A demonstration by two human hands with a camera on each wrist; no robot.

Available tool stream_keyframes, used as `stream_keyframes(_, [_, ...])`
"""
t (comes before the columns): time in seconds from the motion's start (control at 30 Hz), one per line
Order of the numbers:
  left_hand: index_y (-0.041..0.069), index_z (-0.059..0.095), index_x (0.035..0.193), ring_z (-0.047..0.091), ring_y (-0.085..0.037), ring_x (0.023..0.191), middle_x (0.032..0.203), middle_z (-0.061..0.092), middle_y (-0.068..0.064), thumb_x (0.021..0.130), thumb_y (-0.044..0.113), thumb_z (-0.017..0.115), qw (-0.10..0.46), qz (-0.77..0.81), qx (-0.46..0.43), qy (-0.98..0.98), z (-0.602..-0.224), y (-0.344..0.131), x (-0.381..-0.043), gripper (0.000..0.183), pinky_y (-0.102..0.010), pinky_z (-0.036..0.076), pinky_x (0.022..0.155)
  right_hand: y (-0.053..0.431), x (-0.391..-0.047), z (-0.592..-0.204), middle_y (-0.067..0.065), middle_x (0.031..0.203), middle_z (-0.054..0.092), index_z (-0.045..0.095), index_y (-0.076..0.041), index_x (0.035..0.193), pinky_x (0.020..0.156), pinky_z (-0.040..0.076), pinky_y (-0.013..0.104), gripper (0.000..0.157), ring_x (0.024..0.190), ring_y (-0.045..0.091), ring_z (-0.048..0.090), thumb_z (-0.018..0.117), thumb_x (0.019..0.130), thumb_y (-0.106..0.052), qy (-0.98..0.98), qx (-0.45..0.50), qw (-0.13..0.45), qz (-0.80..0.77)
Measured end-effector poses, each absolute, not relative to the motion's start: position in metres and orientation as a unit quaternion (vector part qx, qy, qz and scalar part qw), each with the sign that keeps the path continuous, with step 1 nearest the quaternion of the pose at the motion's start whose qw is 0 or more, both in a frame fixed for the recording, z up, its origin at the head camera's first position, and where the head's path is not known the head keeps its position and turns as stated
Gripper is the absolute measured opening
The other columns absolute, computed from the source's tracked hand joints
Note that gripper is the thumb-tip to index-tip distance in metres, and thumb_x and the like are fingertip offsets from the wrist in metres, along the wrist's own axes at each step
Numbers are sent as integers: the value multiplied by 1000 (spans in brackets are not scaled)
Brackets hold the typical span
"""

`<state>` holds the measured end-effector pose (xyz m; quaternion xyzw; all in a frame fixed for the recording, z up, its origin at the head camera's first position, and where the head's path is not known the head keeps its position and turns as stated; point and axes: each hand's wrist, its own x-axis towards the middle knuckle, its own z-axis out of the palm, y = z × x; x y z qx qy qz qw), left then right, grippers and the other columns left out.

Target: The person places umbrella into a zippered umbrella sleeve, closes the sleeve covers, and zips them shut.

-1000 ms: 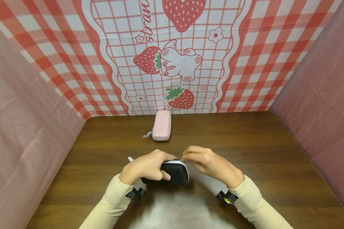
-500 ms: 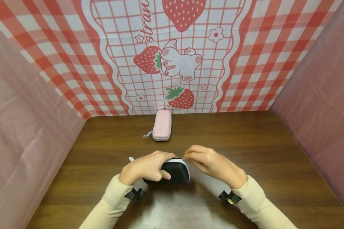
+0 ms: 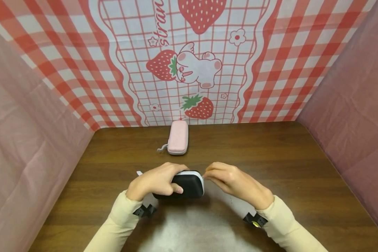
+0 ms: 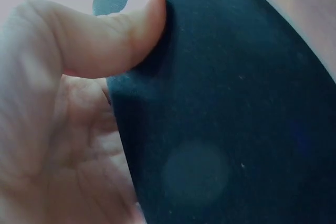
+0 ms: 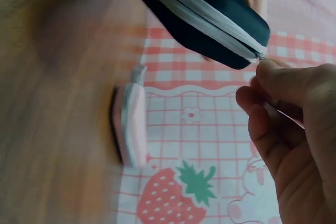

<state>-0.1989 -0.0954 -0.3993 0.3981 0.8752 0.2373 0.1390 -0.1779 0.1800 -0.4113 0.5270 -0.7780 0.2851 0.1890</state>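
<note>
My left hand (image 3: 159,180) grips a black hard-shell zipper case (image 3: 189,187) with a white zipper band, held above the table. Its thumb (image 4: 142,22) presses on the broad black face in the left wrist view, while the other fingers go behind the case. At the case's right end, my right hand (image 3: 228,176) pinches the zipper pull between thumb and finger. In the right wrist view the small metal slider (image 5: 260,55) sits at the end of the white zipper (image 5: 210,22), by the thumb tip. Most of the pull is hidden by the fingers.
A pink zipper case (image 3: 178,137) with a grey wrist strap lies behind the hands, near the back of the brown wooden table (image 3: 255,147). A strawberry-print cloth (image 3: 198,80) forms the back wall, and pink cloth hangs at both sides.
My left hand and the black case have moved a little left and away from me. The right hand has drifted slightly right, widening the gap at the zipper end. The pink case stays put.
</note>
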Motion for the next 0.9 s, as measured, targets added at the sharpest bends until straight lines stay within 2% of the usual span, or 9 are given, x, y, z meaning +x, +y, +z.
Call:
stream_keyframes(0.17, [10,66,118,60,-7,81,96,68,6,82,13,82,133,246,396,875,-400,-96,-200,40,-25,51,75,183,-179,-414,-1,107,69,74,-7,108,89,54,16,23,98,8,67,75,89,5,-776,524,198,291])
stream_keyframes(0.37, [10,61,131,61,-9,88,106,69,4,86,21,81,118,255,388,878,-398,-95,-200,50,-27,52,81,183,-182,-414,-1,108,69,74,-6,110,88,54,17,13,98,9,68,65,100,-6,-780,501,223,301])
stream_keyframes(0.53, [15,53,141,63,-6,90,112,69,3,88,30,78,124,275,403,864,-397,-92,-200,60,-26,53,83,178,-188,-416,3,106,70,74,-2,108,84,56,18,13,93,12,69,65,100,-6,-754,505,267,324])
stream_keyframes(0.7, [15,54,138,64,-4,86,104,69,6,90,36,76,122,284,409,859,-397,-89,-201,56,-24,54,81,175,-190,-414,4,104,70,74,0,105,81,57,20,11,92,14,69,69,96,-2,-748,500,275,340])
stream_keyframes(0.9, [12,60,134,63,-6,93,109,69,5,94,37,74,101,276,412,863,-397,-86,-204,50,-26,54,86,174,-191,-416,6,102,71,74,2,103,79,57,20,12,90,15,70,72,91,4,-748,496,280,340])
